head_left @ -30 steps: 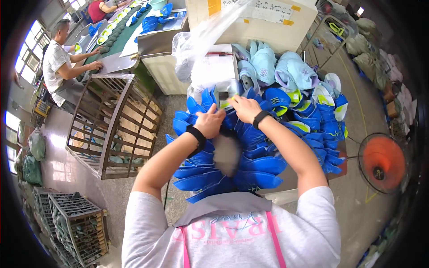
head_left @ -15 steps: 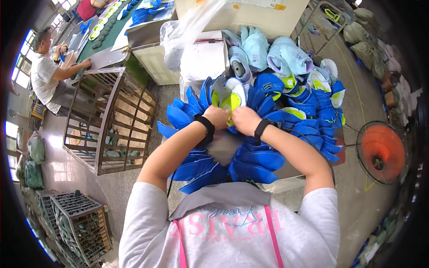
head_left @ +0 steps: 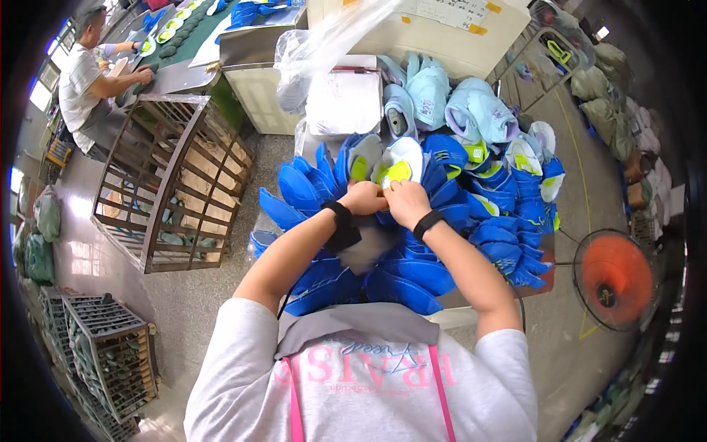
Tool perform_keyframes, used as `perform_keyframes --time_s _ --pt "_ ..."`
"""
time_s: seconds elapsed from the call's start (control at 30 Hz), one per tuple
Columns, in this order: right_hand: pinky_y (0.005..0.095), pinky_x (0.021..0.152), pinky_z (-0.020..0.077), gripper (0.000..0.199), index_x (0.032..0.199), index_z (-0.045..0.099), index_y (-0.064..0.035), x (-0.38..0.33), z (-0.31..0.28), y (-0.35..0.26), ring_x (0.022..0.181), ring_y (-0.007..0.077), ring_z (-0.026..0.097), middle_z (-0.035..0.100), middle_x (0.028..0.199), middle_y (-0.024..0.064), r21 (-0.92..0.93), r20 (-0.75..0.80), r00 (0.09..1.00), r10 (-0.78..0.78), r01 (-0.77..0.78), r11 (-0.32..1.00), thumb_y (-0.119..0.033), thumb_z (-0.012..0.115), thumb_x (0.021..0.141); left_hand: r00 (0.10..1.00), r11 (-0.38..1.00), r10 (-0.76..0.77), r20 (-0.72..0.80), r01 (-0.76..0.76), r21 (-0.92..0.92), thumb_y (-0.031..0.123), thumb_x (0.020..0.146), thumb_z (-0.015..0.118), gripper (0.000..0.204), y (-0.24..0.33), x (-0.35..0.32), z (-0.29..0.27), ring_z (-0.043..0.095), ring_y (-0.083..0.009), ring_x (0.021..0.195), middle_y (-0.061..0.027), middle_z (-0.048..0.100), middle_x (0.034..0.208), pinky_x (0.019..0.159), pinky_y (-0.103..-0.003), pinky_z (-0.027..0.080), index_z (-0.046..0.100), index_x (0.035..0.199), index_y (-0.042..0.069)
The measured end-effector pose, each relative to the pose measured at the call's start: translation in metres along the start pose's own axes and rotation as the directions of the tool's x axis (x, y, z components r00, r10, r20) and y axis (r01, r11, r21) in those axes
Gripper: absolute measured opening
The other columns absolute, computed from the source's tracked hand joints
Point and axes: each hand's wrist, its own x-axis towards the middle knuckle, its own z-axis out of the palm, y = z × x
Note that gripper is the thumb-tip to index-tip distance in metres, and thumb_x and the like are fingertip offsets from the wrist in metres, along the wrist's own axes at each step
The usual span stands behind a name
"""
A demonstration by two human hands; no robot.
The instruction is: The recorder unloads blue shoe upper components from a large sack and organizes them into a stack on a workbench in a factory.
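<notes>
Both hands, left hand (head_left: 363, 197) & right hand (head_left: 406, 200), fingers pinched shut on the shoe upper (head_left: 394, 166) atop the blue pile (head_left: 412, 265). Prob light, floppy; grip the edge.

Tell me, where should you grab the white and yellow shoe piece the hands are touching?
Best guess: pinch the near, lower edge of the white and yellow shoe piece, coming from the person's side. That edge points toward the left hand and right hand, while its far end is wedged among the blue shoe pieces fanned around it.
</notes>
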Motion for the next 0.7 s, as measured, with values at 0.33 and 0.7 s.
perform_keyframes --time_s 0.33,0.7 --pt "0.0380 0.064 0.0491 0.039 0.097 0.057 -0.0123 -0.014 -0.043 0.021 0.080 0.0267 0.060 0.056 0.090 0.0066 0.121 0.129 0.961 0.245 -0.261 0.958 -0.027 0.073 0.065 0.979 0.004 -0.138 -0.148 -0.149 -0.989 0.006 0.085 0.047 0.014 -0.004 -0.019 -0.009 0.053 -0.0132 0.080 -0.0052 0.060 0.086 0.076 -0.024 0.040 0.059 0.082 -0.001" --pt "0.0393 0.061 0.0482 0.019 0.094 0.063 -0.0205 0.007 -0.034 0.023 0.073 0.0278 0.061 0.055 0.089 0.0090 0.269 0.177 0.970 0.166 -0.210 0.940 -0.023 0.061 0.076 0.949 0.460 0.051 -0.310 -0.298 -0.837 0.004 0.090 0.047 0.012 0.004 -0.034 -0.016 0.046 -0.0172 0.104 -0.0077 0.049 0.110 0.092 -0.028 0.035 0.059 0.090 0.004"
